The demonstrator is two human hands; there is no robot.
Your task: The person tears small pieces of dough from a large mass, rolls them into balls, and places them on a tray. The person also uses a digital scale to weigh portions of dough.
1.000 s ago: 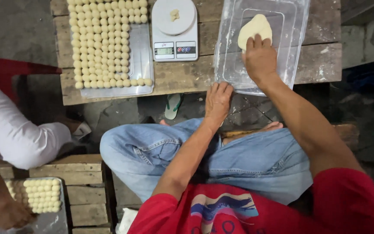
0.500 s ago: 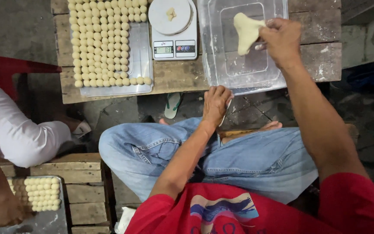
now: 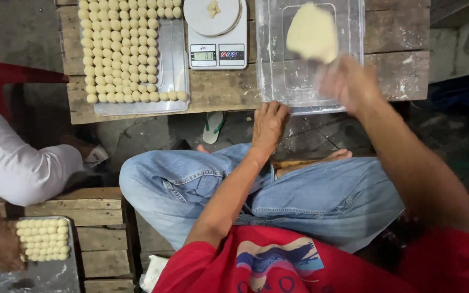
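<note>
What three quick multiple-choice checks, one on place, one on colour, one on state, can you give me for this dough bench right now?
1. Where is the white digital kitchen scale?
A. Between the tray of small pale dough balls and the clear plastic tray
B. On the floor
C. On the person's lap

2. What colour is the person's shirt?
A. Green
B. Red
C. Black

3. What is the flat pale dough piece doing?
A. Lying on the scale
B. Held up by the right hand
C. Held by the left hand

Answers: 1 A, it stands between both trays. 2 B, red cloth fills the lower frame. 3 B, the blurred right hand lifts it over the clear tray.
</note>
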